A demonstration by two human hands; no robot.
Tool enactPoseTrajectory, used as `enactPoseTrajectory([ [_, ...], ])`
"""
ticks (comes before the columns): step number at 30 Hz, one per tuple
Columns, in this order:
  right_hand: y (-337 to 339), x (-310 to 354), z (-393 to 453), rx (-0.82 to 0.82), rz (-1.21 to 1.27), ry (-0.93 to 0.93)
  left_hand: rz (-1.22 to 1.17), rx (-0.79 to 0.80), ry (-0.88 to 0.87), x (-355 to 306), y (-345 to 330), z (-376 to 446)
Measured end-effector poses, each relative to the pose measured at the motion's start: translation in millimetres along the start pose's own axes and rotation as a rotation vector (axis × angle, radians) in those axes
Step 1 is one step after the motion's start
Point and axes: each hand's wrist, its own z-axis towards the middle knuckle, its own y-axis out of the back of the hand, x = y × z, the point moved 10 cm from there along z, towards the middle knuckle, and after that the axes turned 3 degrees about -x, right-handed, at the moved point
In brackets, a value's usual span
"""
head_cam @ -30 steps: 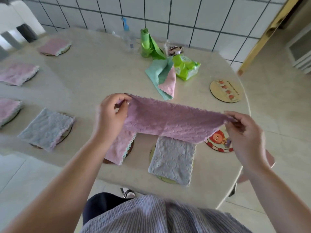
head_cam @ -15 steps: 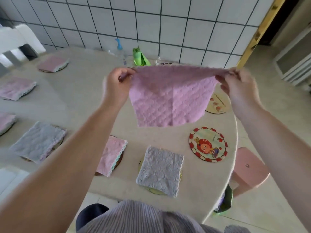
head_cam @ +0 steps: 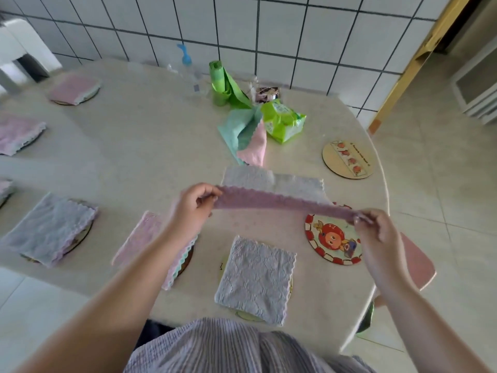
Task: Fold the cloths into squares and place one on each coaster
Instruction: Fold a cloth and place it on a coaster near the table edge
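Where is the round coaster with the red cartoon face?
The cartoon coaster lies bare near the table's right edge, under the right hand, right of the grey folded cloth.

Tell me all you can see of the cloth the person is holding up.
The cloth looks like soft, quilted microfibre, pink on the near face and pale grey-blue on the far one, with a scalloped edge. It is stretched flat and nearly level above the table, partly over the red cartoon coaster. The left hand pinches one end, the right hand the other.
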Motion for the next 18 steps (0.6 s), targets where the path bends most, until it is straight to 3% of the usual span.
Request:
enactPoseTrajectory([
  [7,-16,-68,0,0.056,-0.120,-0.129,0.248,0.148,0.098,73,-24,-10],
  [18,-61,-81,91,0.149,-0.268,-0.178,0.268,0.110,0.173,86,-42,55],
])
